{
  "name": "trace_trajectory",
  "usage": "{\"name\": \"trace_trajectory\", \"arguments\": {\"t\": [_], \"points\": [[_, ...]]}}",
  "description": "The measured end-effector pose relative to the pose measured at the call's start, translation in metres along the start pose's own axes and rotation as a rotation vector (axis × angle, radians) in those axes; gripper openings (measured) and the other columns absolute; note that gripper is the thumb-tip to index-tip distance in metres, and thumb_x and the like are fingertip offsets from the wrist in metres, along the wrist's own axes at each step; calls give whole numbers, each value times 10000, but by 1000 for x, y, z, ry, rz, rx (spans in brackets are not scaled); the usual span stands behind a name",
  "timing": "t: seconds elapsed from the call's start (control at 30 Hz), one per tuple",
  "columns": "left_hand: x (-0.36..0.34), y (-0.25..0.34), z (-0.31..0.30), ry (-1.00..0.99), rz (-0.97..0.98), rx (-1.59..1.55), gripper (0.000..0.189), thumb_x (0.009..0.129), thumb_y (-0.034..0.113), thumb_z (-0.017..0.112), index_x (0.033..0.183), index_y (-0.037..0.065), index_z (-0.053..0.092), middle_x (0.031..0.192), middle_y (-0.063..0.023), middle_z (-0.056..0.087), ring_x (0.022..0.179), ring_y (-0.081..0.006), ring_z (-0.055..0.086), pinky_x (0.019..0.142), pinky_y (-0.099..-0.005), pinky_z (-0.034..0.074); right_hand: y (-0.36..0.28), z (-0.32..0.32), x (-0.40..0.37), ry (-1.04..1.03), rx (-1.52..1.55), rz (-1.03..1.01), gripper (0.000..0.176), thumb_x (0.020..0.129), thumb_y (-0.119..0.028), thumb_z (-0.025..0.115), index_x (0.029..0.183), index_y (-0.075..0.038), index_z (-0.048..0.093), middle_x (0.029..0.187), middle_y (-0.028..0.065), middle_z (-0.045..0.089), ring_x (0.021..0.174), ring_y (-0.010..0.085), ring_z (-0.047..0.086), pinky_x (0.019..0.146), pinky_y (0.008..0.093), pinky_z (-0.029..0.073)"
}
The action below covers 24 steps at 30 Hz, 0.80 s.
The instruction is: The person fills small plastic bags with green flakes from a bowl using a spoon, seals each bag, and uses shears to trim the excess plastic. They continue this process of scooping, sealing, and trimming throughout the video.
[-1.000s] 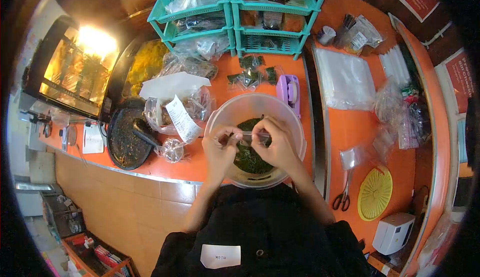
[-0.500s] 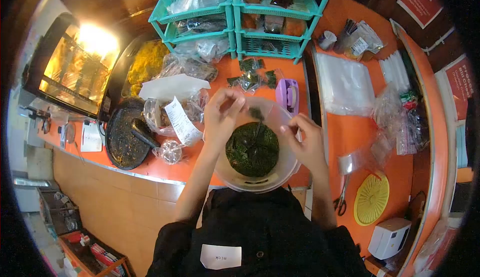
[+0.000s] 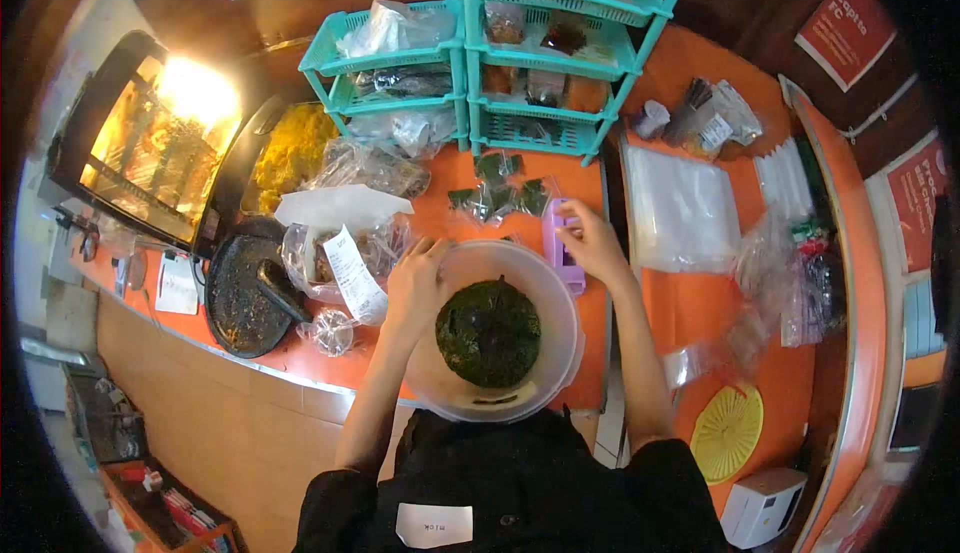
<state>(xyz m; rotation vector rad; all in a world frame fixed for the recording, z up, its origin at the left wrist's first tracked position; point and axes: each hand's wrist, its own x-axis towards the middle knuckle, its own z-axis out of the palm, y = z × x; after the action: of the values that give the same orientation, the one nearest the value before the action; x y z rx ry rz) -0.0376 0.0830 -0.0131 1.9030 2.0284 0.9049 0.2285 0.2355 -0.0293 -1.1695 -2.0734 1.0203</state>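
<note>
A translucent plastic tub (image 3: 560, 353) stands in front of my body, with a mound of dark green chopped leaves (image 3: 487, 335) inside. At the tub's left rim is my left hand (image 3: 416, 278), its fingers bent together; whatever they hold is hidden. My right hand (image 3: 595, 245) reaches beyond the tub's right side, its fingers closed over a purple plastic device (image 3: 556, 238), partly covering it. Small clear packets with dark green filling (image 3: 492, 198) lie on the orange counter just behind the tub.
Left of the tub are a bagged bundle with a paper receipt (image 3: 352, 273), a stone mortar (image 3: 240, 303) and a lit glass cabinet (image 3: 160, 148). Turquoise racks (image 3: 480, 63) stand behind. To the right lie clear bags (image 3: 680, 208) and a yellow lid (image 3: 728, 433).
My right hand has moved from the tub's rim to the purple device. My left hand has drawn back to the left rim. The small packet above the tub is gone from there.
</note>
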Motion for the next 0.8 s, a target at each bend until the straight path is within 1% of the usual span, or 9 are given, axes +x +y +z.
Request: {"name": "trace_trajectory", "arguments": {"t": [0.17, 0.23, 0.33, 0.37, 0.47, 0.57, 0.67, 0.7, 0.8], "points": [[-18, -14, -20, 77, -83, 45, 449, 724, -39, 624, 1159, 57, 675, 971, -174, 630, 952, -414, 606, 822, -480, 523, 82, 74, 113, -176, -216, -52, 947, 737, -436, 884, 1487, -136, 391, 1417, 256, 524, 1289, 399, 555, 1031, 490, 468], [-25, -16, -25, 71, -141, 54, 453, 727, -58, 609, 1161, 53, 674, 969, -175, 626, 952, -406, 603, 821, -473, 522, 127, 115, 155, -238, -365, 172, 1261, 625, -557, 912, 1581, -158, 194, 1489, 236, 487, 1439, 420, 336, 1165, 509, 296], [-33, -20, -23, 110, -188, 98, 454, 739, -77, 596, 1167, 52, 673, 970, -171, 627, 958, -397, 597, 815, -469, 517, 135, 139, 186, -338, -272, 260, 1650, 447, -694, 930, 1626, -189, -108, 1661, 240, 166, 1529, 501, 67, 1235, 591, 130], [-34, -19, -22, 109, -212, 100, 449, 746, -83, 592, 1167, 52, 673, 970, -169, 628, 958, -394, 595, 812, -469, 514, 168, 154, 191, -298, -37, 90, 1653, 440, -704, 926, 1626, -195, -107, 1671, 249, 91, 1522, 523, 40, 1228, 613, 121], [-32, -14, -24, 91, -248, 127, 398, 776, -93, 586, 1142, 44, 665, 963, -156, 623, 940, -384, 591, 792, -475, 507, 213, 191, 214, -227, -190, -48, 1581, 422, -667, 943, 1619, -374, -48, 1660, 274, -155, 1481, 614, -31, 1165, 715, 179], [-28, -9, -25, 83, -276, 116, 371, 783, -98, 579, 1118, 39, 662, 961, -147, 623, 931, -379, 592, 787, -471, 506, 127, 176, 201, -277, -464, 245, 1473, 394, -628, 957, 1574, -549, 79, 1668, 272, -107, 1443, 675, 12, 1085, 769, 277], [-28, -8, -27, 78, -298, 109, 354, 789, -99, 560, 1105, 29, 657, 973, -154, 628, 948, -383, 598, 797, -468, 505, 119, 191, 191, -364, -643, 187, 1462, 324, -588, 980, 1572, -494, 225, 1666, 225, -164, 1398, 719, 16, 1057, 816, 256], [-28, -7, -27, 74, -307, 100, 351, 794, -98, 543, 1105, 19, 654, 986, -166, 632, 962, -390, 601, 808, -470, 504, 129, 195, 179, -205, -550, -38, 1229, 444, -540, 966, 1524, -461, 386, 1676, 216, -10, 1417, 671, 92, 1069, 803, 262], [-29, -8, -24, 71, -334, 91, 330, 807, -88, 536, 1102, 10, 647, 1010, -175, 636, 987, -398, 605, 832, -469, 503, 146, 208, 162, -237, -654, -92, 1049, 595, -534, 901, 1516, -407, 415, 1645, 212, 199, 1388, 689, 188, 1109, 740, 293]]}}
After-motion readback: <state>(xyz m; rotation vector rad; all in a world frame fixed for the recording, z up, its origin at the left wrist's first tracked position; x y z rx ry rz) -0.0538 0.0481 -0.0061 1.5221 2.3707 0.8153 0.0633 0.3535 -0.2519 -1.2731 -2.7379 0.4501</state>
